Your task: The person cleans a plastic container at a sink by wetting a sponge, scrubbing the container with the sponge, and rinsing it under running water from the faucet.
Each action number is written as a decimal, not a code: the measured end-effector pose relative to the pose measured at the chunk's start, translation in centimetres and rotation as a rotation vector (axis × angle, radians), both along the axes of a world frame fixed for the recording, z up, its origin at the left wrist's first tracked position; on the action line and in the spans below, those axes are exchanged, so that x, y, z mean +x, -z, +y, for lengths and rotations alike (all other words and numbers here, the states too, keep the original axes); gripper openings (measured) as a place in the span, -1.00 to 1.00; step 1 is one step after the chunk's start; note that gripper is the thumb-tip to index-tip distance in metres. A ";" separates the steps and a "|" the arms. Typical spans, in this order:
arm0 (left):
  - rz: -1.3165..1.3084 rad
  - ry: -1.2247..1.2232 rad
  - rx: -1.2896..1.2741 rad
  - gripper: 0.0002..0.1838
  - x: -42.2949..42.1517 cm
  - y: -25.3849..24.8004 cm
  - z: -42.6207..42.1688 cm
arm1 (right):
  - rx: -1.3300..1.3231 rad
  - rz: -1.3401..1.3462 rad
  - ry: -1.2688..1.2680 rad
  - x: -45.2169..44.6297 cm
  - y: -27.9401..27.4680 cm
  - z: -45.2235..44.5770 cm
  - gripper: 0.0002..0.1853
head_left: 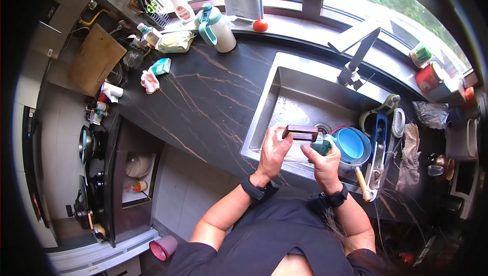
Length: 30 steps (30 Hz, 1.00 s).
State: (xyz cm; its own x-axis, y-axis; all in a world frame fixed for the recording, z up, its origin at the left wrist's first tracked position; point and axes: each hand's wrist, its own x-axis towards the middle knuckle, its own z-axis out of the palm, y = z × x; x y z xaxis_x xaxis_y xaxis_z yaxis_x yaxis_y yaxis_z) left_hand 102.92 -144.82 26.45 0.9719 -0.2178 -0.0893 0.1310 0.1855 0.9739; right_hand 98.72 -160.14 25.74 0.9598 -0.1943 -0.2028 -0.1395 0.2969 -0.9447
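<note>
Over the near part of the steel sink (277,80), my left hand (274,154) grips an item with a dark brown bar-shaped handle (301,133). The body below the handle is mostly hidden, so its kind is unclear. My right hand (325,167) is closed at the item's right side, its thumb pointing toward the handle. A dark green scrubber (321,147) shows under the right fingers and seems held in them. Just right of that hand, blue bowls (349,144) sit stacked in the sink.
A faucet (351,70) rises behind the sink. A wooden-handled utensil (363,184), a blue long container (378,134) and a rag (409,151) lie at the right. A pitcher (221,32), wipes pack (175,41) and pink cloth (149,81) stand on the left counter.
</note>
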 end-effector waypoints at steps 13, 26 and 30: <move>0.535 0.295 -0.114 -0.64 0.6 1.6 1.1 | -0.206 -0.248 -0.685 0.0 -2.2 -1.2 -0.50; 0.149 0.361 -0.022 -0.42 1.0 -0.6 1.2 | 0.413 -0.013 -0.629 0.4 -1.1 -2.0 -0.35; 0.099 0.293 0.103 -0.56 0.8 0.3 0.7 | 0.243 -0.108 -0.698 0.6 -1.5 -2.0 -0.33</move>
